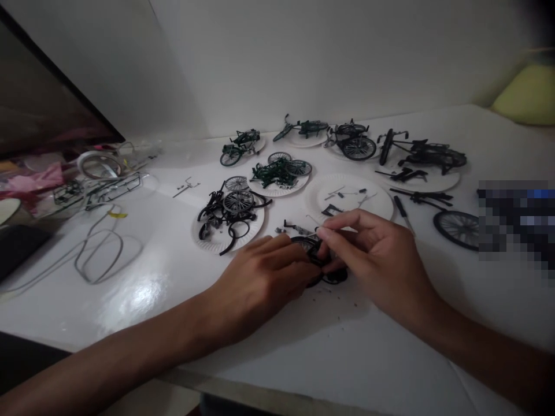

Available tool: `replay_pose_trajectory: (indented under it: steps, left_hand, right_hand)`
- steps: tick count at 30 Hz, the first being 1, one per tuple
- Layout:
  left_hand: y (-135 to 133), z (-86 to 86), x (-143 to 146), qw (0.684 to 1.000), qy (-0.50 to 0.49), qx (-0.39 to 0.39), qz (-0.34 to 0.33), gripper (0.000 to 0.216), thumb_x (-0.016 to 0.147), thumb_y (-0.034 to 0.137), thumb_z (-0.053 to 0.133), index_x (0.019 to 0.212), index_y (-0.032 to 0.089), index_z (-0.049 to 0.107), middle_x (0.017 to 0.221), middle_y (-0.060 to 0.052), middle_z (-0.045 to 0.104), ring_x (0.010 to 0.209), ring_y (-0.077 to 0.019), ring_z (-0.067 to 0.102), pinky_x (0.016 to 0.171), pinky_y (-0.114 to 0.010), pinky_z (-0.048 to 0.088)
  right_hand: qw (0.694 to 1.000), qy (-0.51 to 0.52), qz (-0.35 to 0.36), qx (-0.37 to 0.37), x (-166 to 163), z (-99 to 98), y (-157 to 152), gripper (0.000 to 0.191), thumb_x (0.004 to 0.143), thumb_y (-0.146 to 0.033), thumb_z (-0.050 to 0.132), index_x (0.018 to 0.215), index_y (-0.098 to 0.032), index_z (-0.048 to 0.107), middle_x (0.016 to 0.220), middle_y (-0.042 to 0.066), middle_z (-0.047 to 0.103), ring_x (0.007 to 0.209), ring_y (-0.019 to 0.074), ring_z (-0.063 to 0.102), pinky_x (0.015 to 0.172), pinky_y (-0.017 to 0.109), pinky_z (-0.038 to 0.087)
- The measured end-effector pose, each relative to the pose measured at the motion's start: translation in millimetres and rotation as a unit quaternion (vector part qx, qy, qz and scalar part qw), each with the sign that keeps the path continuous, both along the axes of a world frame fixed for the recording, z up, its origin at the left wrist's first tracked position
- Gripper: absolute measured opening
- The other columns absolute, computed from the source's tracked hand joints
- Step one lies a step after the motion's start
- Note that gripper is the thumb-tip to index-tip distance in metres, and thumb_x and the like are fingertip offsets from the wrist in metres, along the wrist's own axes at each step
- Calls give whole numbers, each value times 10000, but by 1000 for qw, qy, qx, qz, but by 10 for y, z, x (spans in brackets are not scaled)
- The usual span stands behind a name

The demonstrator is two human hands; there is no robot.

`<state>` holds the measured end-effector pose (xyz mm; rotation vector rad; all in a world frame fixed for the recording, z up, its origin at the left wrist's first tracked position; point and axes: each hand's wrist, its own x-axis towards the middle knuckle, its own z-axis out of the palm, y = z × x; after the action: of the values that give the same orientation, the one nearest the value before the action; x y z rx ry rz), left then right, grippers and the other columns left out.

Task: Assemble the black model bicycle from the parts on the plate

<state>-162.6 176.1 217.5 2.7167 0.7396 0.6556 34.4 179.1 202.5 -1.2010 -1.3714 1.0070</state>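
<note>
My left hand (255, 277) is closed around a small black model bicycle (309, 245) low over the white table, and its fingers hide much of the frame. A dark wheel and a black rounded part show between the two hands. Thumb and index finger of my right hand (377, 257) are pinched on a thin bent wire part (313, 220), just above the model. The lower fingers of that hand reach in against the bicycle. Small silver and black pieces (292, 227) stick out beyond my left fingertips; whether they belong to the held model I cannot tell.
Paper plates (310, 199) carry model bicycles and loose parts behind my hands. On the right lie a screwdriver (403, 212) and a loose wheel (457, 229). Tiny bits (338, 318) dot the table near me. A cable (99, 254), tape roll (100, 166) and monitor (47, 86) are left.
</note>
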Motion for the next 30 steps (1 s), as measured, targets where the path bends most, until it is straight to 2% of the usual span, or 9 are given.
replay_pose_trajectory:
  steps: [3,6,11,14,18,25,30]
  left_hand:
    - [-23,-21,28,997,20,49,47,142,1000,161,518,1041,184,652,969,-32,688,838,-181,561,724,-339,418]
    - [-41,-43,51,994,42,67,71,110,959,122,544,935,173,639,934,-19,678,819,-184,559,719,-348,380]
    - [-24,-72,69,994,28,41,102,80,933,133,601,865,176,602,871,0,649,786,-164,550,729,-334,381]
    - [16,-96,48,994,-15,19,111,69,924,179,645,871,170,603,971,-23,637,870,-169,570,770,-325,425]
    - [61,-134,-1,995,-24,14,97,88,936,138,611,861,147,566,1073,-53,619,947,-171,584,811,-321,457]
    - [90,-148,-53,998,-8,-2,66,141,996,124,528,860,152,507,1081,-49,655,932,-150,606,851,-339,450]
    - [154,-172,-92,999,-22,-4,45,108,994,117,538,893,151,522,1050,-55,658,909,-143,608,815,-318,454]
  right_hand:
    - [1000,-15,2,23,-5,-3,-8,92,826,-277,736,820,-209,674,613,-16,682,551,124,672,463,165,566]
    - [1000,-15,8,22,-15,-4,-4,98,829,-290,733,819,-215,671,598,-20,669,542,123,660,463,170,557]
    - [999,-2,21,-41,-18,12,-2,151,843,-356,717,841,-219,653,584,-16,654,540,133,649,469,194,548]
    - [998,-2,27,-54,-18,16,-2,156,850,-363,709,844,-223,640,567,-23,644,524,126,632,472,193,540]
    - [998,-11,23,-61,-22,21,5,137,869,-344,690,855,-224,625,553,-38,625,521,112,619,490,181,538]
    - [997,-18,31,-63,-17,39,6,129,887,-309,678,867,-206,604,538,-50,620,476,93,607,453,158,497]
    - [996,-11,45,-70,2,53,8,137,891,-305,677,866,-197,596,534,-56,618,477,81,605,465,143,499]
